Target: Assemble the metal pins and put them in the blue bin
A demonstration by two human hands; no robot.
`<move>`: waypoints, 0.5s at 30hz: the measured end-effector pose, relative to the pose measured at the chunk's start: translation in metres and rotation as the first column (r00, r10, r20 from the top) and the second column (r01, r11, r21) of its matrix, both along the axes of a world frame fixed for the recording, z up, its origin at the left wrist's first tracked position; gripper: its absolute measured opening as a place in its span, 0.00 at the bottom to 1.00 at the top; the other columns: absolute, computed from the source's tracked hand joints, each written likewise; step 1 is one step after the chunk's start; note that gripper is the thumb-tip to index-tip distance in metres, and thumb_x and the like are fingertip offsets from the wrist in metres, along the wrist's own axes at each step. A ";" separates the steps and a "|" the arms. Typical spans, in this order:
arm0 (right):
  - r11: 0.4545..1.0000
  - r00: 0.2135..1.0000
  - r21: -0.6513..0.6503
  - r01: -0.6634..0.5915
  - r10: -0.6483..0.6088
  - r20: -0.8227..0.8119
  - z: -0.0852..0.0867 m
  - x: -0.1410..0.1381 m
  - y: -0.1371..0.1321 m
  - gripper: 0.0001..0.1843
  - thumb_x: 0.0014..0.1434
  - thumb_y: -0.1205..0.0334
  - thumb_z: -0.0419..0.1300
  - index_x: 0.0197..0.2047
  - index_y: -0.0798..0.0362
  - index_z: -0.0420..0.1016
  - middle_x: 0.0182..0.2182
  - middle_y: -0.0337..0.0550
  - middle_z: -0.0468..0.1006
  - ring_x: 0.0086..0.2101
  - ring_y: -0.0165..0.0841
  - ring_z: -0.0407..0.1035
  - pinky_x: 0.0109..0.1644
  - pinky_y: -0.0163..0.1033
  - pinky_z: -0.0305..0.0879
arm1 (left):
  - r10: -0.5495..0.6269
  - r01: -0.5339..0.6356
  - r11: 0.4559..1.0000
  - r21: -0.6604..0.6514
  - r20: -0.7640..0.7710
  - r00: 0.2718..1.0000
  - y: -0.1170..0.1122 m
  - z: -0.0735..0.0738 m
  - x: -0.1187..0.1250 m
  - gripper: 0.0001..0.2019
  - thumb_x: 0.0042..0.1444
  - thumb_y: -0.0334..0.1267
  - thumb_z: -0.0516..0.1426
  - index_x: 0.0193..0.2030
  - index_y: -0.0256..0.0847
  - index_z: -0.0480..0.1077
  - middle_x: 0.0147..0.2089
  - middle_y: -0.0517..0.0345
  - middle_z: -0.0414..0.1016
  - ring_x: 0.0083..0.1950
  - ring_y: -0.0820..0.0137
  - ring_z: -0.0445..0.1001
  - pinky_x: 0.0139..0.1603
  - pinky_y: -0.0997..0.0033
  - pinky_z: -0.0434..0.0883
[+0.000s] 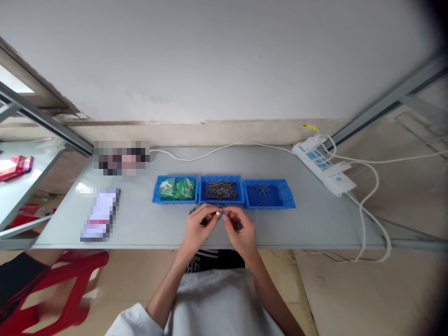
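Observation:
My left hand is closed in a pinch on a small white round-ended piece, just in front of the middle bin. Close beside it my right hand pinches too, its fingertips at a dark, thin bit too small to name. The middle blue bin holds many thin dark and brass-coloured metal pins. In the left blue bin lie small white pieces in green and clear plastic bags. A few similar pins lie in the right blue bin. More dark parts show behind my fingers, mostly hidden.
A phone with a blurred screen lies on the grey table at the left. Blurred items sit at the back left. A white power strip with cables stands at the right. A red stool and another person's sleeve are lower left.

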State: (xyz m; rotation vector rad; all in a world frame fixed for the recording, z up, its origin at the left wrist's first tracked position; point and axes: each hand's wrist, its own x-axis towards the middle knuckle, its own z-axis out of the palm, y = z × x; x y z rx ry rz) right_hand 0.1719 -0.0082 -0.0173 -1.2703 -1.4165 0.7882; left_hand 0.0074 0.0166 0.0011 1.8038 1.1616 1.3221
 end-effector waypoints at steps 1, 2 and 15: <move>1.000 1.000 0.020 0.009 -0.009 0.009 -0.001 -0.001 -0.001 0.09 0.74 0.55 0.62 0.52 0.47 0.79 0.28 0.34 0.74 0.25 0.30 0.66 0.31 0.35 0.67 | 0.004 -0.004 1.000 0.007 0.002 1.000 0.000 0.000 0.000 0.06 0.70 0.33 0.63 0.47 0.42 0.83 0.42 0.54 0.85 0.31 0.73 0.75 0.35 0.74 0.74; 0.999 1.000 0.044 0.014 -0.015 0.022 -0.001 -0.002 -0.003 0.10 0.73 0.55 0.62 0.54 0.47 0.78 0.28 0.34 0.74 0.25 0.30 0.66 0.31 0.35 0.67 | 0.005 -0.005 1.000 0.017 0.003 1.000 0.000 0.000 0.000 0.06 0.69 0.32 0.63 0.47 0.42 0.84 0.42 0.54 0.85 0.31 0.73 0.75 0.35 0.75 0.74; 0.966 0.976 0.253 0.050 -0.101 0.192 0.026 0.004 0.005 0.03 0.73 0.60 0.64 0.47 0.47 0.80 0.27 0.34 0.79 0.23 0.27 0.67 0.30 0.33 0.68 | -0.029 0.029 0.999 0.045 0.002 1.000 -0.003 -0.003 -0.001 0.12 0.72 0.34 0.61 0.57 0.44 0.83 0.46 0.52 0.86 0.33 0.73 0.78 0.37 0.74 0.76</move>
